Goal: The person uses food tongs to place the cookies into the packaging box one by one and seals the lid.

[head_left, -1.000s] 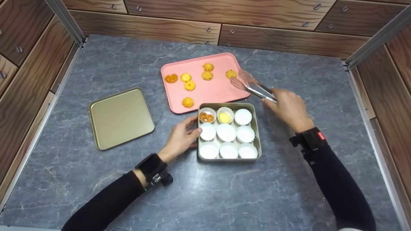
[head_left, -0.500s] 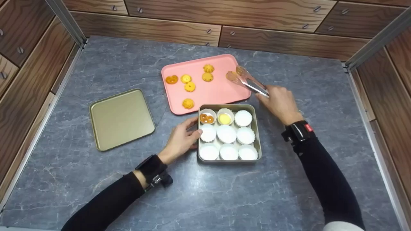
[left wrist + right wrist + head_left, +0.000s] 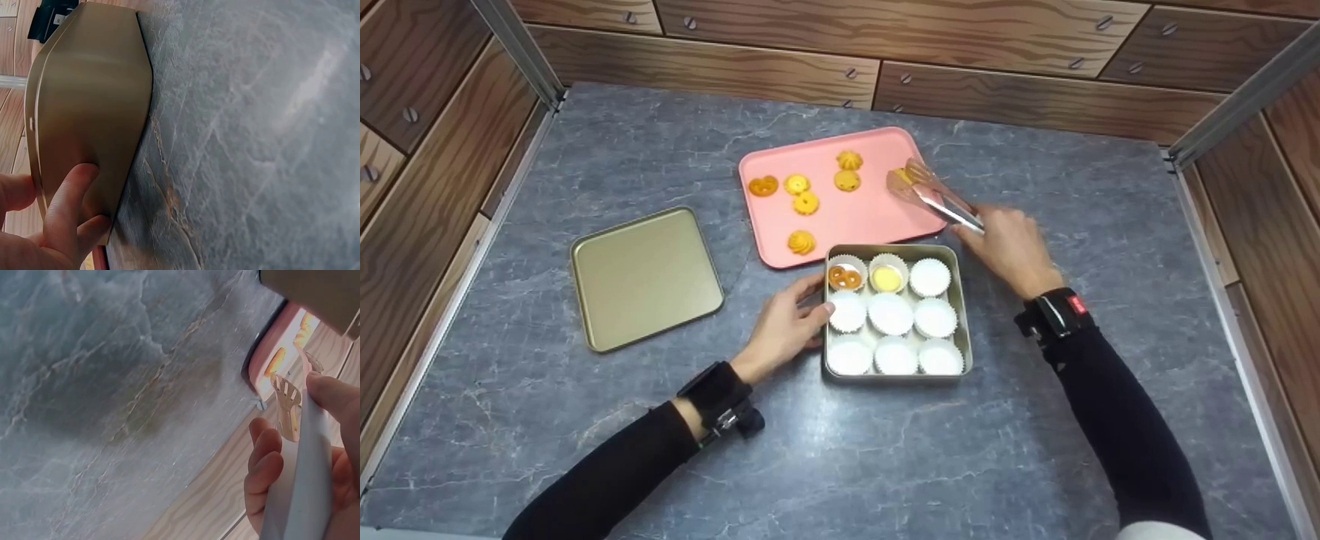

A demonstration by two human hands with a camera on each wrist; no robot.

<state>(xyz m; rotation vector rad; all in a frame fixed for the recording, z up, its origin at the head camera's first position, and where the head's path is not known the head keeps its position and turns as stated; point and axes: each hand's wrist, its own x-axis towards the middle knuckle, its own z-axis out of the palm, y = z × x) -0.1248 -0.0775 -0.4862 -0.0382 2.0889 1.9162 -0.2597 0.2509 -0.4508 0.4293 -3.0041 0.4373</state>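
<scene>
Fingers of the right hand curl around the tongs, whose two slotted heads stand on either side of a cookie at the right end of the pink tray; whether they press it is hard to tell. Fingers of the left hand lie against the outer wall of the square tin, thumb over its rim, gripping its left side. Inside the tin, white paper cups sit in three rows of three. Two in the back row are filled: a pretzel at left, a yellow piece in the middle. Seven look unfilled, so the filling seems barely begun. Just beyond the tin, the tray bears seven pieces, counting the one between the tongs. Farther left, the gold lid lies flat on the grey tabletop, off the tin.
</scene>
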